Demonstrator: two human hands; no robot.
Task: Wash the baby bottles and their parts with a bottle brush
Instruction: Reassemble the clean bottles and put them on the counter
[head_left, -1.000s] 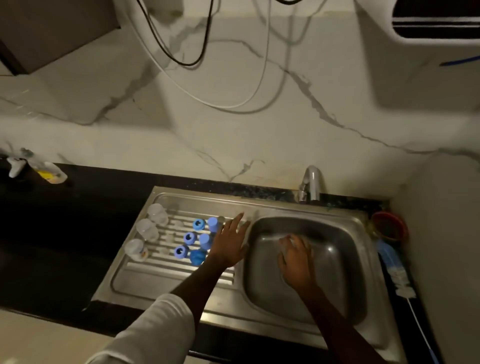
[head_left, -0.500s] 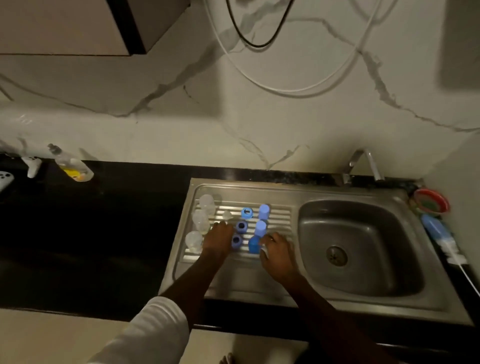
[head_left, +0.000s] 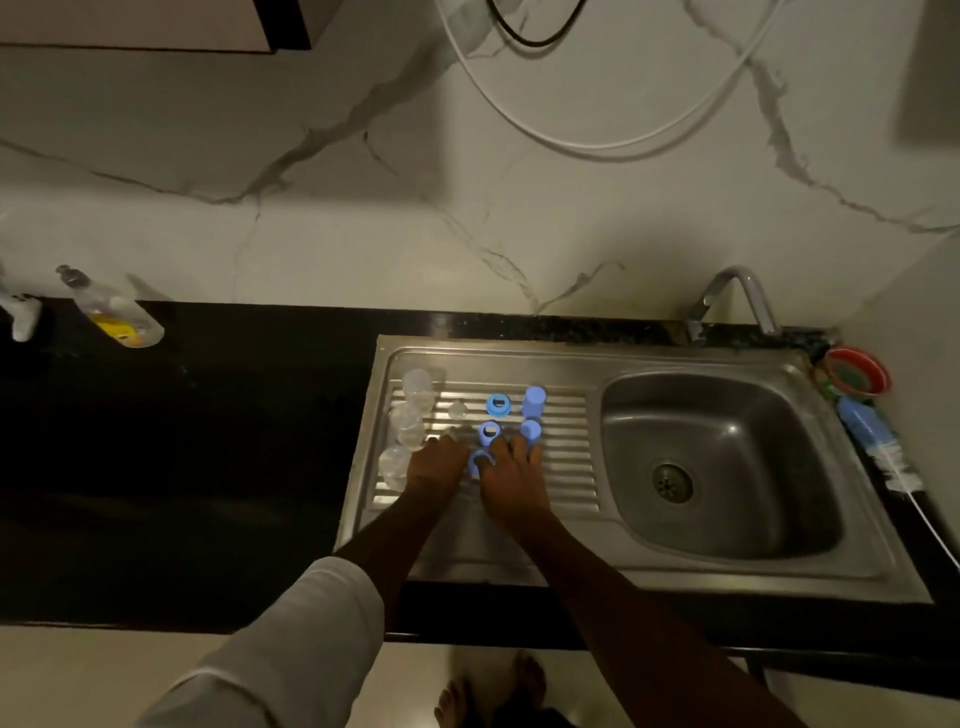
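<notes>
Three clear baby bottles (head_left: 408, 425) standing in a column at left edge of ribbed drainboard (head_left: 566, 467), mouths up, likely set there to drain or wait their turn. Three blue collar rings (head_left: 497, 404) in a column in the middle: far one free, middle one (head_left: 489, 431) just ahead of the fingers, near one (head_left: 480, 461) sitting between the two hands. Two blue caps (head_left: 533, 400) visible in a column to the right, second cap (head_left: 531, 431) touching or just beside right fingertips; possibly a third hidden under the hand, cannot tell. At least one clear teat (head_left: 457, 409) lying between bottles and rings; a second small clear piece near left fingertips, too blurred to name. Parts sorted by type into rows, probably for easy counting and pickup.

Left hand (head_left: 436, 467) palm down on drainboard next to nearest bottle, fingers curled over something small; what, or whether gripped at all, cannot tell. Right hand (head_left: 511, 480) palm down, fingers spread loosely forward over near ring and cap, resting or touching, no clear pinch seen.

One bottle brush (head_left: 878, 447) lying on dark desk (head_left: 208, 467) right of sink basin (head_left: 727, 462), well apart from both hands, blue handle toward wall, bristles toward viewer. One red bowl (head_left: 857, 370) behind it in corner. One tap (head_left: 737, 299) over dry-looking basin. One soap bottle (head_left: 111, 312) far left on desk, tipped.

Judged stage: arranging or picking parts, brush unused now.
</notes>
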